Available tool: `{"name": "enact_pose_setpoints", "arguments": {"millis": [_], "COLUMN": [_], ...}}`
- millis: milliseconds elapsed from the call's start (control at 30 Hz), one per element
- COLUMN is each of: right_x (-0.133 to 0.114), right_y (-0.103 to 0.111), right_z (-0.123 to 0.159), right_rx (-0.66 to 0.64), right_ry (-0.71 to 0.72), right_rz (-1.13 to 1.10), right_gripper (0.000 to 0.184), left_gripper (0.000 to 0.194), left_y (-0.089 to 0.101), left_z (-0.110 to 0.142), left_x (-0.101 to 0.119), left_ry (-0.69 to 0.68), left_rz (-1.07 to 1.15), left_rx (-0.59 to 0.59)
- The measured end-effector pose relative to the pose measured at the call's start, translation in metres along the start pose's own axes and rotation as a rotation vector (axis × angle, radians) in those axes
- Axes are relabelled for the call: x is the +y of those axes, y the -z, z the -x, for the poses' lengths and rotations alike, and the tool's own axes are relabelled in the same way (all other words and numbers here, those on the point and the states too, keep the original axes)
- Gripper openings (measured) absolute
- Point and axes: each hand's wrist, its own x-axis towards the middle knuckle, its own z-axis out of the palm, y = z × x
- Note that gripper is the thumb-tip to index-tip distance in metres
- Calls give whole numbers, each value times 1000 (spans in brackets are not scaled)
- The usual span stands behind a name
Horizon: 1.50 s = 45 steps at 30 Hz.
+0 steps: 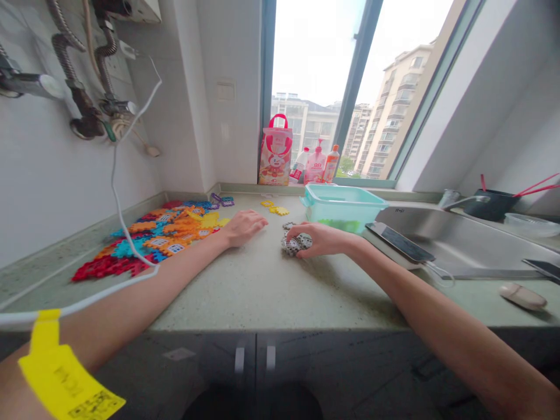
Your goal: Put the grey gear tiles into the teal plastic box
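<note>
Blocks (296, 242) bunched under right hand (317, 238)

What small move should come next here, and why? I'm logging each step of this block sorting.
Probably lift the grey-white block cluster off the counter: the right hand is already closed around it, while the left hand only rests flat beside the colourful block pile, holding nothing.

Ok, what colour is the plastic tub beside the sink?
Pale turquoise, lid and walls alike; the tub shows in the head view, just behind the right hand.
</note>
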Motion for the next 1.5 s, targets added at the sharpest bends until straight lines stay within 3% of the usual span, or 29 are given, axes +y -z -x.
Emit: {"name": "enact_pose_setpoints", "arguments": {"millis": [167,267,333,400,500,633,733,867,1067,1300,1400,1500], "right_x": [-1,-6,-7,-2,22,62,81,90,86,81,79,69], "right_y": [-8,-8,2,21,55,82,84,80,80,81,79,75], "right_z": [-5,-9,-8,-1,18,42,50,50,48,50,48,41], "right_rx": [23,96,215,427,743,894,877,743,583,417,487,661], "right_ry": [-34,49,118,127,17,-248,-368,-423,-524,-593,-536,-335], "right_rz": [47,100,140,167,207,256,271,277,438,477,502,527], "right_gripper": [38,35,34,33,34,35,36,37,34,54,47,35], "left_gripper": [52,55,57,58,58,52,48,47,44,41,40,40], "left_y": [1,0,-1,-3,-4,-2,1,3,1,1,1,1], "left_z": [0,-1,-1,-2,-3,-3,-2,-1,1,1,1,1], "left_x": [1,-1,-3,-6,-7,0,9,15,11,8,8,10], "left_ry": [-4,-6,-11,-16,-23,-96,-151,-184,-153,-153,-148,-121], "left_rz": [-5,-20,-30,-38,-55,-108,-146,-193,-175,-195,-167,-146], "left_rx": [-12,-15,-25,-37,-56,-62,-47,-69,-66,-82,-75,-62]}}
